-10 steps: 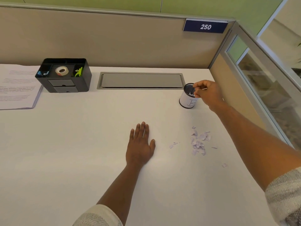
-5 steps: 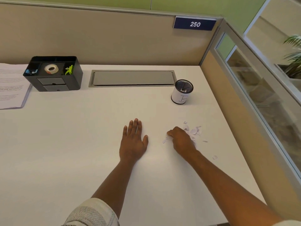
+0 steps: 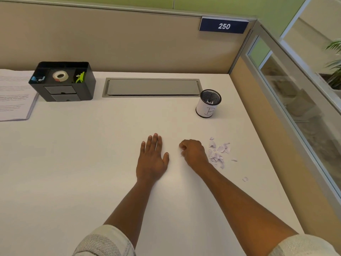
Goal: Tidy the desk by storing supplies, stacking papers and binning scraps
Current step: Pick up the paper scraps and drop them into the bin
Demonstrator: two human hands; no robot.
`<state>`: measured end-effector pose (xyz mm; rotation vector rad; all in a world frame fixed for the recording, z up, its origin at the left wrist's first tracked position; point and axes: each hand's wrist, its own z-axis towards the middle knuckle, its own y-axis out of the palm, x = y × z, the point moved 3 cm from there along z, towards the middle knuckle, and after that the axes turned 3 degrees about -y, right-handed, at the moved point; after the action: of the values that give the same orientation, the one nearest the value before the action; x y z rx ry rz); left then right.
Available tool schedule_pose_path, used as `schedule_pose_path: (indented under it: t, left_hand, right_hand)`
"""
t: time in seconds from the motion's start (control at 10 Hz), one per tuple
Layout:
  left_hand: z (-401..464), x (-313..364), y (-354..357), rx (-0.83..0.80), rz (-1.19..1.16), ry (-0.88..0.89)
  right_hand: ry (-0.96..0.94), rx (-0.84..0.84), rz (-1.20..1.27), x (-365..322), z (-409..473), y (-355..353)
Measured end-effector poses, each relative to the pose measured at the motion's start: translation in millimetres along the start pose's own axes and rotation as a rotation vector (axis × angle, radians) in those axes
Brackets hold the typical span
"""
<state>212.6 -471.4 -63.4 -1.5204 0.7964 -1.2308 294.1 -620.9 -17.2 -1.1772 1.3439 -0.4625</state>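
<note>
R hand (image 3: 193, 154) back from the mesh bin (image 3: 209, 106) 1 s ago, now curled on a stray scrap (image 3: 181, 154) left of the scrap pile (image 3: 218, 154). L hand (image 3: 152, 159) flat, fingers spread, holding nothing. Binning ongoing; most scraps remain on desk (image 3: 92, 163).

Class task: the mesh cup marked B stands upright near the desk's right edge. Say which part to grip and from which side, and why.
Grip the mesh cup around its white, paper-wrapped side wall, coming in from the near right with the right hand. It stands upright with its mouth open and scraps inside, so a side wrap keeps it level and leaves the rim clear.
</note>
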Motion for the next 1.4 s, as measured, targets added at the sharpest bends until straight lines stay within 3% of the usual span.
schedule_pose_path:
  t: [0.3, 0.5, 0.8, 1.1, 1.2, 1.4]
  left_hand:
    - [0.1, -1.4, 1.6, 0.008, 0.008, -0.002]
    - [-0.3, -1.1, 1.2, 0.017, 0.013, 0.003]
    - [1.3, -1.5, 0.6, -0.003, 0.016, 0.003]
    - [0.4, -1.3, 0.0, 0.002, 0.011, 0.005]
    - [0.1, -1.4, 0.6, -0.004, 0.022, 0.005]
    - [1.3, -1.8, 1.2, -0.001, 0.021, 0.004]
  right_hand:
    - [-0.149, -0.062, -0.131, -4.7, -2.1, -1.1]
    - [-0.175, -0.015, -0.288, -14.1, -26.2, 12.0]
    - [-0.107, -0.044, -0.256, -14.7, -17.7, 6.4]
    - [-0.226, -0.022, -0.235, 7.0, -3.2, -2.9]
    - [-0.038, 0.125, 0.088, 24.7, 12.8, -21.2]
    - [0.251, 0.238, 0.924, 36.9, 32.5, -60.8]
